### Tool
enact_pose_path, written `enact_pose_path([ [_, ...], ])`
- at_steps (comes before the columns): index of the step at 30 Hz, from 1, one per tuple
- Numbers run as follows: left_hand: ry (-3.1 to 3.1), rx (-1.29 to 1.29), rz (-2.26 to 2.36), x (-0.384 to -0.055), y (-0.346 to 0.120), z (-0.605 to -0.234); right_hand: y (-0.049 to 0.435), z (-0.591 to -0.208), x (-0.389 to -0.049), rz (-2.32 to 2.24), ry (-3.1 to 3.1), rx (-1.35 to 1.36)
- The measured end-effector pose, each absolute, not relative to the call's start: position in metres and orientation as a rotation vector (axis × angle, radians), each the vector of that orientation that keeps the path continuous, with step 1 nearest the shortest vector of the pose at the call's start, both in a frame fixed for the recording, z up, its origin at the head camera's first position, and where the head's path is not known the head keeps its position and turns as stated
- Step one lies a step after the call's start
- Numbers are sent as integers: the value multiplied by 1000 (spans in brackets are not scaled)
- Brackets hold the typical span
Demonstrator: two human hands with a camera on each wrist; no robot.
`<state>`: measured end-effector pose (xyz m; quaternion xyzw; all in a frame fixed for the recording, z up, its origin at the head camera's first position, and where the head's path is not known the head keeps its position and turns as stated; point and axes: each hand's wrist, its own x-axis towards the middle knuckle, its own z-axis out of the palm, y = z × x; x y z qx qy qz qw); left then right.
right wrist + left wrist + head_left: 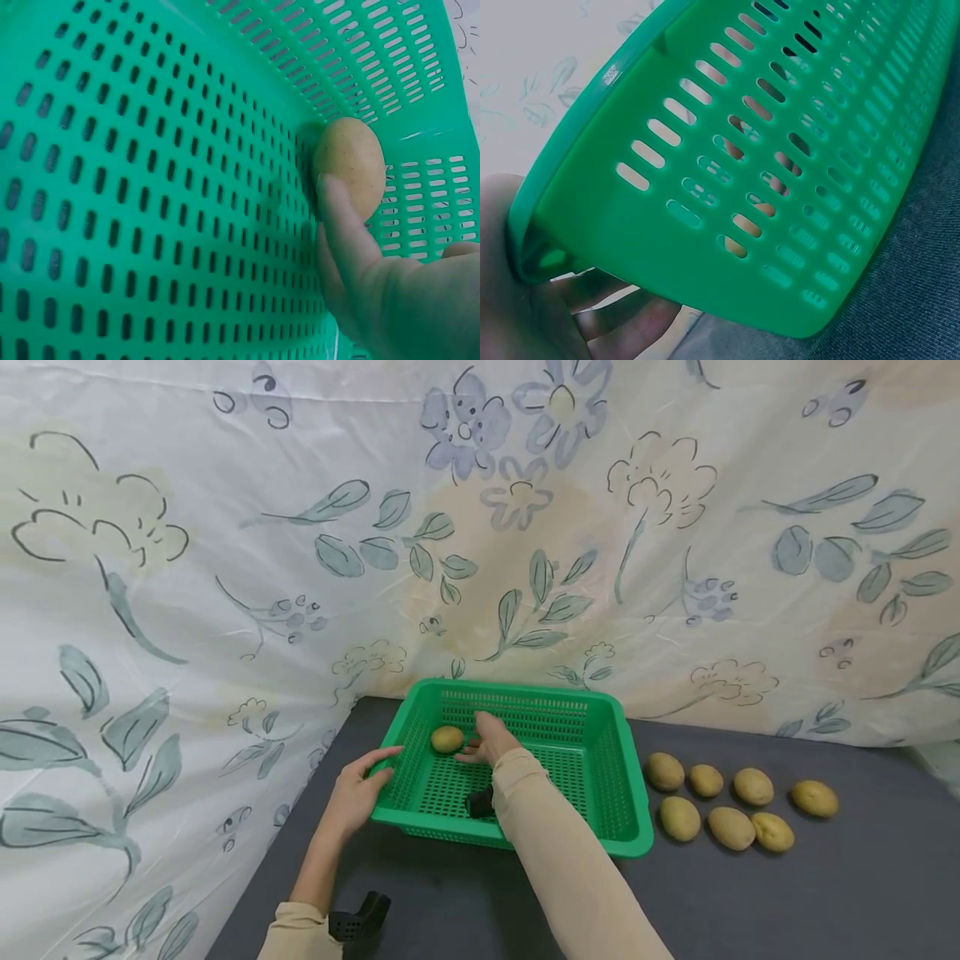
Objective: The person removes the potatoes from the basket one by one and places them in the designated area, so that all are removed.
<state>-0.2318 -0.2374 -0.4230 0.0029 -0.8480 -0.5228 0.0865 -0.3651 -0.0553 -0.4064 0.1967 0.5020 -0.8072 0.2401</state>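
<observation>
A green plastic basket (495, 839) with slotted walls and floor stands on the dark table. My left hand (358, 793) grips its left rim; in the left wrist view, fingers (622, 315) show beneath the rim's edge. One potato (447, 740) lies inside, towards the back left corner. Just to its right, my right hand (491, 742) reaches into the basket with the fingers extended and nothing enclosed. From the right wrist, a finger overlaps the potato (352, 161); whether it touches cannot be made out.
Several potatoes lie loose on the table to the right of the basket, among them a potato (731, 828) in the front row and a potato (814, 798) farthest right. Floral cloth (525, 568) hangs behind the table and along its left side.
</observation>
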Motion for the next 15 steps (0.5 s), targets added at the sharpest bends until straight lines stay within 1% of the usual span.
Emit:
enact_pose_path([
  [9, -2516, 19, -1563, -233, -236, -424, -66, -411, -372, -2199, 1357, 517],
  [14, -2516, 30, -1541, -233, -235, -424, -78, -432, -388, -2124, 1503, 423],
  [15, -2514, 37, -1536, -233, -236, -424, -81, -442, -398, -2105, 1524, 407],
])
